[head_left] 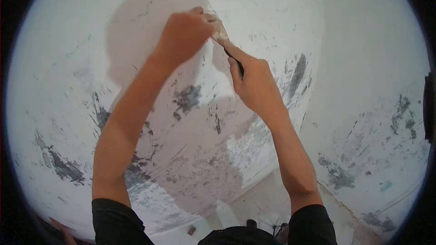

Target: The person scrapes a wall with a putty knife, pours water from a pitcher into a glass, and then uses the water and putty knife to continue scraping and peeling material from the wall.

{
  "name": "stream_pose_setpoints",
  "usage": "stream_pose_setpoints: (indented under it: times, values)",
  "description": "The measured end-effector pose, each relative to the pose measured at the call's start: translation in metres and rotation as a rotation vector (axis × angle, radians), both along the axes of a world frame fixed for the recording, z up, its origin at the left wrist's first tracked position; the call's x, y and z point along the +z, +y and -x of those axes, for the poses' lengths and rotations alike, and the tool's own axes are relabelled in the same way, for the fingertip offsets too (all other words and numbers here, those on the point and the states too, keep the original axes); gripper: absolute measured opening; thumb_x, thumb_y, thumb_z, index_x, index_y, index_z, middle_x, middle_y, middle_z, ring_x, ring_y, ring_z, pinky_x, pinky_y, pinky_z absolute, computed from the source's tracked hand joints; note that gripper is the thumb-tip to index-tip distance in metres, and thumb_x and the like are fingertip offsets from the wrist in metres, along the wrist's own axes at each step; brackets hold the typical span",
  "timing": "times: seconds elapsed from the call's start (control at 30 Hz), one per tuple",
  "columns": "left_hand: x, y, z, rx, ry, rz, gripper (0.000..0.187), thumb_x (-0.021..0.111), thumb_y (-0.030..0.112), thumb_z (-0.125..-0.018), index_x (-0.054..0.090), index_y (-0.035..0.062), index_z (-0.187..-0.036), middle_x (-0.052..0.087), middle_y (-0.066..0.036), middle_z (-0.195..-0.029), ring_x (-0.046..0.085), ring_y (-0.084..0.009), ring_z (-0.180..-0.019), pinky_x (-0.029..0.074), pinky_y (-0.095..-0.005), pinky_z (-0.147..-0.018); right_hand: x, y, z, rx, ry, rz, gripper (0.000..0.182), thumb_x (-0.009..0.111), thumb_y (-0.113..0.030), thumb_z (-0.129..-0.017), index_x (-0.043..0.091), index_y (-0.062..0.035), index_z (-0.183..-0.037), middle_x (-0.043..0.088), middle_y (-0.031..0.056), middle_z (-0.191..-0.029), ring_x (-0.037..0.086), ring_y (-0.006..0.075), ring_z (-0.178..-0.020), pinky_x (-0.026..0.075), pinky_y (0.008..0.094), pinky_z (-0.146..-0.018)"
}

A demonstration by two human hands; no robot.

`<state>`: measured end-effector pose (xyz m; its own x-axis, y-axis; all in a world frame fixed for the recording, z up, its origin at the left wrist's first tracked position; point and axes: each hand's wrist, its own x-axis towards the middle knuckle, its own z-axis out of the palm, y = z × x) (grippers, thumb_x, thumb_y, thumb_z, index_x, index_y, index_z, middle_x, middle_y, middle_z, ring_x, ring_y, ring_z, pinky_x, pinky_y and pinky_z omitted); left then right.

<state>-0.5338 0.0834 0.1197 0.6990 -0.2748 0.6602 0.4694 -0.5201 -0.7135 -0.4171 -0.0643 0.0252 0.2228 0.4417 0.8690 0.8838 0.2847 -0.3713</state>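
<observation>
A tool with a dark handle [239,67] and a thin blade edge is held in my right hand [255,79], whose forefinger lies along it toward the blade. My left hand [188,34] is closed at the blade end, its fingers bent around a pale lump [220,32] that looks like filler. Both hands meet there, close in front of the white wall [268,13]. How far the blade touches the wall cannot be made out.
Grey patches [187,99] and scuffs mark the wall. A second wall [372,63] meets it at a corner on the right. Below lies the floor [259,199], with a small brownish piece [191,230] on it. A dark object [429,109] stands at the right edge.
</observation>
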Motion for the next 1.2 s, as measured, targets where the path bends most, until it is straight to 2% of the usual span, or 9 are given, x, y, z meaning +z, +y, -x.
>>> stream_pose_setpoints:
  times: [0.13,0.17,0.23,0.43,0.67,0.73,0.97,1.1,1.2]
  values:
    - [0.033,-0.031,0.058,-0.186,-0.070,0.218,0.048,0.075,0.026,-0.089,0.064,0.0131,-0.134,0.064,-0.008,-0.136,0.060,-0.0265,-0.125,0.045,-0.0400,-0.109,-0.003,-0.005,-0.012,0.043,0.024,0.051,0.044,0.056,-0.006,-0.098,0.060,-0.0186,-0.140,0.058,0.0170,-0.064,0.049,0.0247,-0.053,0.045,0.0370,-0.055]
    - [0.059,-0.024,0.076,-0.325,0.018,0.195,0.049,0.075,0.039,-0.090,0.065,0.0097,-0.129,0.068,-0.011,-0.125,0.066,-0.0270,-0.113,0.052,-0.0410,-0.100,-0.004,-0.008,-0.016,0.035,0.034,0.059,0.044,0.056,-0.006,-0.099,0.060,-0.0183,-0.141,0.055,0.0148,-0.062,0.043,0.0184,-0.051,0.043,0.0337,-0.054]
    - [0.081,-0.083,0.148,-0.220,0.147,0.289,0.052,0.073,0.029,-0.093,0.058,0.0021,-0.134,0.063,-0.015,-0.130,0.064,-0.0269,-0.119,0.050,-0.0408,-0.106,-0.003,-0.009,-0.014,-0.030,-0.005,0.091,0.044,0.056,-0.006,-0.099,0.059,-0.0181,-0.142,0.056,0.0139,-0.061,0.043,0.0192,-0.049,0.042,0.0339,-0.052]
    - [0.020,-0.161,0.126,-0.165,0.157,0.293,0.052,0.070,0.030,-0.094,0.056,0.0022,-0.136,0.061,-0.016,-0.133,0.061,-0.0276,-0.122,0.047,-0.0414,-0.108,-0.007,-0.004,-0.013,0.000,-0.012,0.118,0.046,0.055,-0.006,-0.100,0.058,-0.0203,-0.143,0.053,0.0105,-0.059,0.040,0.0175,-0.047,0.039,0.0336,-0.049]
    - [0.008,-0.147,0.163,-0.096,0.072,0.288,0.053,0.066,0.031,-0.096,0.054,0.0022,-0.138,0.058,-0.016,-0.137,0.057,-0.0286,-0.126,0.044,-0.0422,-0.111,-0.016,0.005,-0.012,0.001,-0.038,0.004,0.047,0.056,-0.005,-0.100,0.057,-0.0216,-0.144,0.048,0.0103,-0.057,0.036,0.0130,-0.048,0.037,0.0305,-0.049]
    - [0.004,-0.076,0.310,-0.095,0.113,0.248,0.053,0.065,0.031,-0.096,0.053,0.0022,-0.139,0.057,-0.016,-0.138,0.056,-0.0288,-0.128,0.043,-0.0424,-0.112,-0.019,0.011,-0.016,-0.010,-0.040,-0.051,0.046,0.056,-0.006,-0.100,0.058,-0.0209,-0.144,0.048,0.0093,-0.057,0.035,0.0123,-0.048,0.037,0.0301,-0.049]
    - [-0.002,-0.078,0.371,0.168,-0.038,0.152,0.053,0.061,0.032,-0.098,0.051,0.0023,-0.141,0.054,-0.017,-0.142,0.053,-0.0298,-0.132,0.040,-0.0432,-0.114,-0.014,0.009,-0.018,0.030,-0.059,0.013,0.046,0.054,-0.006,-0.100,0.056,-0.0175,-0.145,0.054,0.0116,-0.062,0.042,0.0152,-0.051,0.040,0.0319,-0.051]
    - [-0.003,-0.085,0.317,0.156,-0.112,0.020,0.054,0.058,0.033,-0.099,0.050,0.0023,-0.143,0.052,-0.017,-0.145,0.051,-0.0303,-0.134,0.038,-0.0436,-0.116,-0.025,0.014,-0.013,-0.008,0.028,0.038,0.052,0.054,-0.005,-0.099,0.052,-0.0193,-0.149,0.051,0.0147,-0.060,0.046,0.0193,-0.051,0.043,0.0339,-0.054]
    - [-0.009,-0.070,0.274,0.072,-0.219,-0.045,0.054,0.056,0.033,-0.100,0.049,0.0023,-0.144,0.051,-0.018,-0.146,0.049,-0.0307,-0.136,0.036,-0.0440,-0.117,-0.026,0.003,-0.009,-0.014,0.049,0.093,0.048,0.055,-0.003,-0.099,0.056,-0.0165,-0.146,0.072,0.0136,-0.089,0.038,0.0107,-0.057,0.041,0.0275,-0.058]
